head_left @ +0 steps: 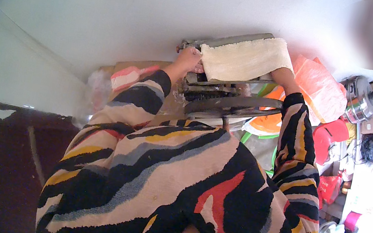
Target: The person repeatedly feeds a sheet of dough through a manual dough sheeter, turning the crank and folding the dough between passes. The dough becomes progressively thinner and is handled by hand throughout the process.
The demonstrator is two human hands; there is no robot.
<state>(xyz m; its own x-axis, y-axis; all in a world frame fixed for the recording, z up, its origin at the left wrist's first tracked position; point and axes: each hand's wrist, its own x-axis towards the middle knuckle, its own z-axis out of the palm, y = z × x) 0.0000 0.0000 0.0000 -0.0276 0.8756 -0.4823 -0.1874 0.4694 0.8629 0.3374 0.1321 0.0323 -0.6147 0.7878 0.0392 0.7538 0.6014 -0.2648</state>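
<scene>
A wide, pale sheet of dough lies across the top of a dark metal rolling machine with a large handwheel. At the sheet's left edge is my left hand, its fingers closed at the edge of the dough. My right hand reaches beneath the sheet's right end, which drapes down over it. The dough hides the fingers of that hand, so their grip does not show.
A white wall rises behind the machine. To the right are pink plastic bags, an orange and white bag, a steel pot and a red item. A red-and-white package lies left of the machine.
</scene>
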